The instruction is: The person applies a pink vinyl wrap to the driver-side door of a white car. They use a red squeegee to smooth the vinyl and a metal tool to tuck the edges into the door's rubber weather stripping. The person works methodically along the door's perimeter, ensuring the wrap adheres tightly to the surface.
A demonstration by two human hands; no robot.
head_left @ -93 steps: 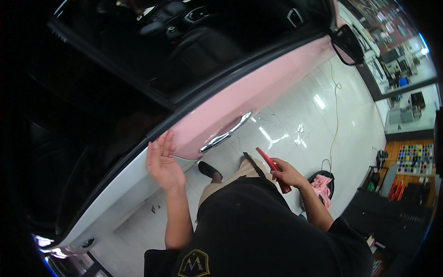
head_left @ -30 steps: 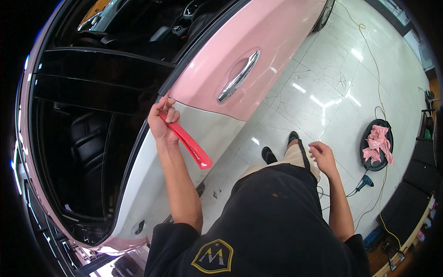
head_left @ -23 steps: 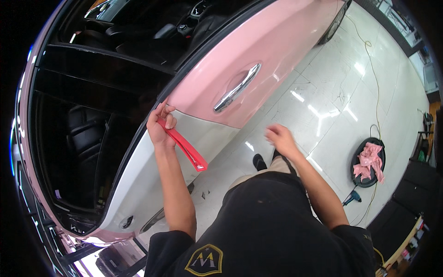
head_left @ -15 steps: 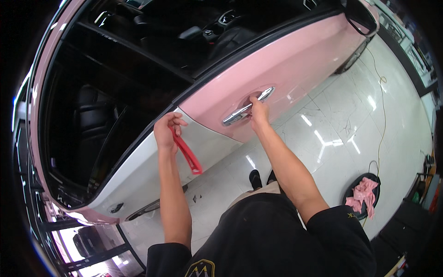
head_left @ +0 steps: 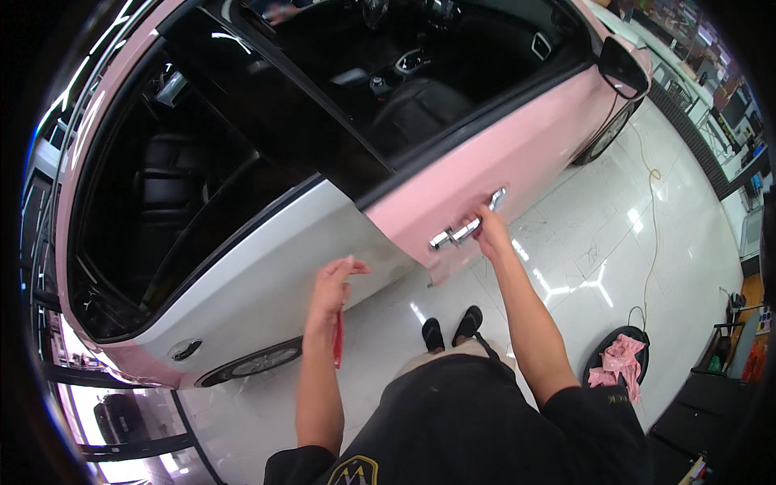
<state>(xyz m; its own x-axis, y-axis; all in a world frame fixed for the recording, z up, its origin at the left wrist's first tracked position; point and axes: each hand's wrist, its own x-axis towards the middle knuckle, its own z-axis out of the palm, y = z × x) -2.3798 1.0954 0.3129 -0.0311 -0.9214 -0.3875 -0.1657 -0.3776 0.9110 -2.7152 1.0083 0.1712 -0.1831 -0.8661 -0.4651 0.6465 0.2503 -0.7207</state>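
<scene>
1. Car (head_left: 347, 174), pink and white, fills the person's left side.
2. Pink front door (head_left: 485, 162) stands slightly ajar, its back edge apart from the white rear door (head_left: 279, 250); opening it looks like the step in hand.
3. Right hand (head_left: 487, 230) grasps the chrome handle (head_left: 449, 237); next, I'd say, calls for a steady outward pull.
4. Left hand (head_left: 330, 287), loosely curled near the rear door, seems to grip the red strip (head_left: 339, 341) hanging beneath.

Door handle (head_left: 497, 198) ahead of 2 shoes (head_left: 433, 333), bundle (head_left: 619, 361) in tub (head_left: 600, 358) on floor (head_left: 606, 218) to their right
</scene>
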